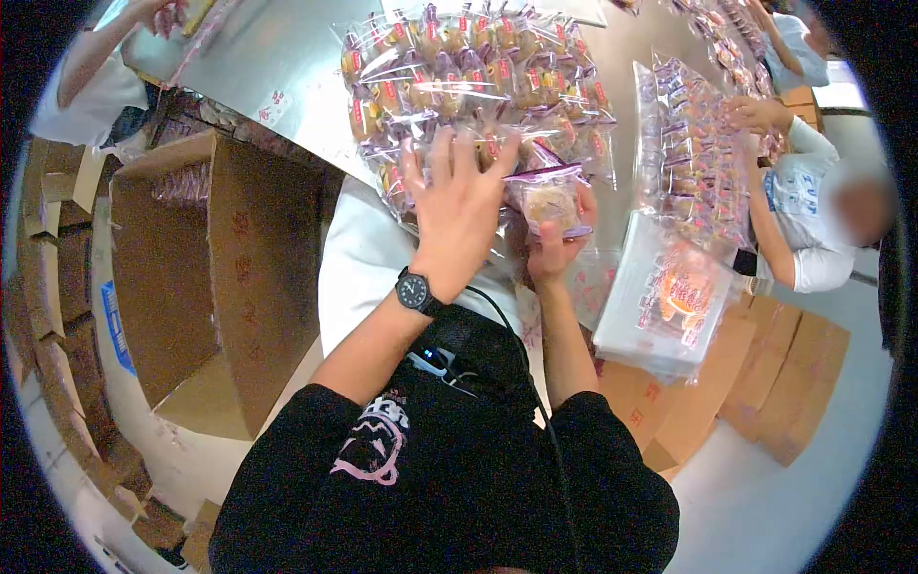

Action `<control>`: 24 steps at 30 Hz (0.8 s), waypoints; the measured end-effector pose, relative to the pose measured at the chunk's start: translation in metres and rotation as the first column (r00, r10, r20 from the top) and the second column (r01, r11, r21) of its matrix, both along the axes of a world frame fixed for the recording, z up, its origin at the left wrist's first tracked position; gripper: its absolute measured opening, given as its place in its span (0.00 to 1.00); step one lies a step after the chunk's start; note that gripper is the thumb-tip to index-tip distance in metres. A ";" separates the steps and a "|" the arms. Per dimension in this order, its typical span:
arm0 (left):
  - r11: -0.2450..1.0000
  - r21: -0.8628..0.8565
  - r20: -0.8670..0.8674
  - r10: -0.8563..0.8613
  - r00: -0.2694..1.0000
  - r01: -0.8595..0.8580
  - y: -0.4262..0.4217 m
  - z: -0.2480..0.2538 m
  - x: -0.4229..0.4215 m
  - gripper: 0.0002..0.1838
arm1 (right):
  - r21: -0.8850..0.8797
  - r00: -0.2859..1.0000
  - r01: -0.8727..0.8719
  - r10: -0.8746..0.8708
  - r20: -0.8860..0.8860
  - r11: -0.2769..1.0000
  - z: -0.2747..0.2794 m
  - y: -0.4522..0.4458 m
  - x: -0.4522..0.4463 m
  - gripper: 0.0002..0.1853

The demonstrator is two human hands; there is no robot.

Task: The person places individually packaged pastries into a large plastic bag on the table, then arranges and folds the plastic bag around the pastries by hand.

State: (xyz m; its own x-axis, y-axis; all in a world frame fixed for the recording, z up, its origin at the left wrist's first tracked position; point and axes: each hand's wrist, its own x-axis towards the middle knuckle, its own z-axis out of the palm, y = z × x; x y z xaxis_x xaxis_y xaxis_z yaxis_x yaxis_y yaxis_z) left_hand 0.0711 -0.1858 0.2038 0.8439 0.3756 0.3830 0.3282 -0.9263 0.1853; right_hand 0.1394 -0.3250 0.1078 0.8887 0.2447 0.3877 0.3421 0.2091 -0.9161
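A large transparent bag (469, 91) lies before me on the metal table, filled with rows of individually wrapped pastries with purple edges and red labels. My left hand (453, 206), a black watch on its wrist, is spread with the fingers apart over the near side of that bag. In my right hand (557, 253) is a single wrapped pastry (549, 203), gripped from below with the thumb across its front. This packet has purple sealed ends and a pale, round filling. It is held close beside the fingers of my left hand, at the bag's near right corner.
A stack of printed plastic bags (660, 306) lies at the right table edge. Beyond it, a co-worker's hand (760, 115) touches another filled bag (684, 143). An open cardboard box (268, 277) stands to my left. Another person's arm (96, 53) appears at upper left.
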 end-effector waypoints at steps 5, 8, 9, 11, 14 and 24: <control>0.986 -0.057 0.064 -0.151 0.986 0.155 -0.004 -0.013 0.002 0.17 | 0.000 0.999 0.006 -0.006 0.032 1.000 0.000 0.005 0.003 0.43; 0.996 -0.009 0.079 -0.083 0.993 0.084 0.009 -0.014 0.007 0.18 | 0.004 0.999 -0.031 0.031 0.013 1.000 0.009 0.015 0.000 0.45; 0.991 -0.057 -0.014 -0.122 0.992 0.121 0.013 -0.014 0.006 0.19 | 0.005 0.994 -0.091 0.090 0.064 0.996 0.012 0.017 0.004 0.43; 0.994 0.023 0.003 -0.106 0.994 0.106 0.017 -0.016 0.008 0.19 | -0.032 0.998 -0.032 0.034 0.052 0.999 0.015 0.019 0.001 0.40; 0.995 0.006 0.067 -0.101 0.993 0.100 0.022 -0.016 0.003 0.18 | -0.186 0.966 0.101 -0.052 0.255 0.977 0.012 0.023 0.008 0.35; 0.988 -0.036 0.062 -0.145 0.987 0.147 0.029 -0.023 -0.010 0.21 | -0.390 0.913 0.299 -0.143 0.382 0.871 0.029 0.042 0.008 0.30</control>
